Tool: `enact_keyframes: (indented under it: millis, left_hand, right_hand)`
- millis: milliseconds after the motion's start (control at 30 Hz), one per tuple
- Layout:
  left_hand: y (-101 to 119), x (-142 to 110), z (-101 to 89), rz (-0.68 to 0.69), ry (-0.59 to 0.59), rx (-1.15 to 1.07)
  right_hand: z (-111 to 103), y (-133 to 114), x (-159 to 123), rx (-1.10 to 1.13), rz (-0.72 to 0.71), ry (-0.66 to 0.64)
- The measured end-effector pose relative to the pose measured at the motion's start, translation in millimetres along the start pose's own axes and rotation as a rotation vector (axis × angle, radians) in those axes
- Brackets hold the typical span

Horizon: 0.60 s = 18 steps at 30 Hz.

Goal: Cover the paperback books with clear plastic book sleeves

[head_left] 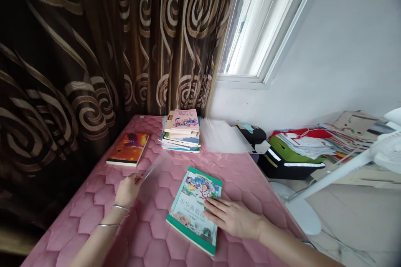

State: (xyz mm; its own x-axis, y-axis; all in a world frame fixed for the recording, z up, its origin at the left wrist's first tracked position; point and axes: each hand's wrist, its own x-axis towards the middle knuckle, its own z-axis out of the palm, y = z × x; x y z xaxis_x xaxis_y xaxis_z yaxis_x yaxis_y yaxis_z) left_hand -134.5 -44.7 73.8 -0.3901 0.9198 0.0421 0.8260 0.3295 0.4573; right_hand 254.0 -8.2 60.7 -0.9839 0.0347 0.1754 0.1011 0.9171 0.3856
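Observation:
A green-bordered book (192, 200) with a picture cover lies flat on the pink quilted mattress (153, 246). My right hand (233, 217) rests on the right side of its cover, fingers stretched out flat. To the left, my left hand (129, 191) pinches the edge of a clear plastic sheet (155, 171), perhaps one flap of a book cover; where it ends is hard to make out. The sheet stands up between my left hand and the green book. Beyond my left hand lies an orange and purple book (129, 149).
At the mattress's far end sits a stack of books (181, 133), a pink one on top, beside a pile of clear plastic covers (224, 135). A patterned curtain (169, 41) hangs behind. On the right are a black bin (282, 164), heaped papers and a white fan (300, 212).

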Motion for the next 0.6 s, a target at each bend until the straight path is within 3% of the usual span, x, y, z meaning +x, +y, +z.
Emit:
enact_keyframes:
  millis: [167, 267, 333, 467, 600]
  left_hand:
    - [37, 32, -22.4, 0.227, 0.100, 0.146]
    - [75, 56, -26.8, 0.432, 0.183, 0.228]
    - [100, 72, -23.4, 0.528, 0.213, 0.221]
    - [134, 103, -9.2, 0.542, 0.195, 0.183]
    - [141, 130, 4.0, 0.498, 0.188, 0.182]
  right_hand:
    - [-2, -47, 31, -0.124, 0.025, 0.088]
    - [14, -81, 62, -0.190, 0.068, 0.185]
    - [26, -94, 83, -0.210, 0.207, 0.256]
    - [39, -91, 115, -0.135, 0.413, 0.225]
    - [42, -76, 121, -0.113, 0.458, 0.207]
